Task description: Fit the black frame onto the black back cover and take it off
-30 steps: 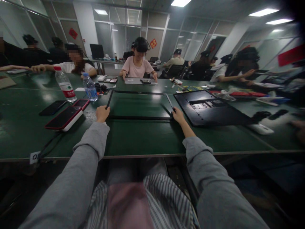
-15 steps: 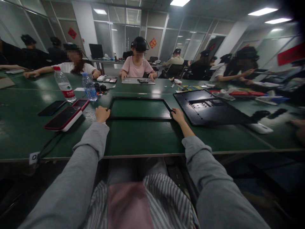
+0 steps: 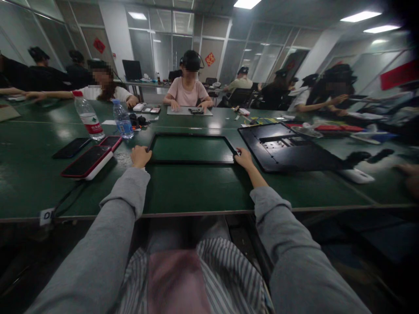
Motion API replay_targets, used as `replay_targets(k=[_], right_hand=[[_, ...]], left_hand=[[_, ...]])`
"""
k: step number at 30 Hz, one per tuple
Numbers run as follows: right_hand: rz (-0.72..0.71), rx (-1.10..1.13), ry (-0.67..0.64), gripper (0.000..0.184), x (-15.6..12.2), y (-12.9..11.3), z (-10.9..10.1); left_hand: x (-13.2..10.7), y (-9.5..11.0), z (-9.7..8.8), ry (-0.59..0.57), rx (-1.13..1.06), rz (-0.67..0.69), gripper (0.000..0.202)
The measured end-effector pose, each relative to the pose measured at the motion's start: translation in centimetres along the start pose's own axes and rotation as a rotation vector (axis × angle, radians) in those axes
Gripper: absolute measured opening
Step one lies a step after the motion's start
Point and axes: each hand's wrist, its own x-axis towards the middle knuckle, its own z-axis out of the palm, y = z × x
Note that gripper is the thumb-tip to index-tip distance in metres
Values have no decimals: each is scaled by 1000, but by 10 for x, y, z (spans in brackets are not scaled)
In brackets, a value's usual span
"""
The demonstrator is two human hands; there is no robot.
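Observation:
A thin black rectangular frame lies flat on the green table in front of me, with the table surface showing through its middle. My left hand is closed on the frame's near left corner. My right hand is closed on its near right corner. Both arms wear grey sleeves and reach straight out from my lap.
A black panel lies right of the frame. Left of it are a red-cased phone, another red phone, a black phone and two water bottles. Other people sit across the table. A white object rests at right.
The frame's far edge, tilted up a second ago, has come down flat on the table. My hands stay on its near corners.

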Motion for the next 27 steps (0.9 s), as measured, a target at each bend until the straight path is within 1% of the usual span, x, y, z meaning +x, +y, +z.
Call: replay_targets(k=[2, 5, 9, 11, 13, 15, 16, 17, 18, 20, 22, 25, 27], right_hand=[[-3, 23, 7, 67, 0, 0, 0], [8, 67, 20, 66, -2, 0, 0], [12, 124, 29, 65, -6, -8, -5], [-30, 169, 103, 67, -9, -15, -10], [-82, 214, 227, 70, -12, -22, -15], [-87, 240, 332, 69, -14, -27, -18], [-68, 245, 354, 65, -14, -29, -19], [-42, 249, 355, 61, -14, -29, -19], [-17, 255, 339, 56, -13, -28, -17], [19, 273, 290, 48, -11, -24, -13], [28, 292, 262, 44, -9, -18, -8], [11, 274, 274, 44, -6, -11, -3], [-70, 216, 276, 45, -5, -8, -2]], left_hand=[[0, 1, -2, -25, 33, 2, 46], [-1, 1, -3, -30, 27, 11, 46], [-4, 2, -2, 24, -25, 52, 40], [-6, 6, -4, 98, -66, 85, 40], [-8, 11, -8, 222, -131, 118, 43], [-10, 17, -13, 349, -212, 144, 49], [-11, 20, -15, 384, -249, 147, 52], [-12, 22, -17, 390, -277, 141, 55], [-13, 24, -18, 371, -294, 126, 57], [-13, 25, -18, 302, -299, 89, 61], [-13, 24, -16, 259, -292, 72, 62], [-11, 21, -13, 250, -296, 85, 63], [-10, 19, -11, 245, -290, 95, 64]])
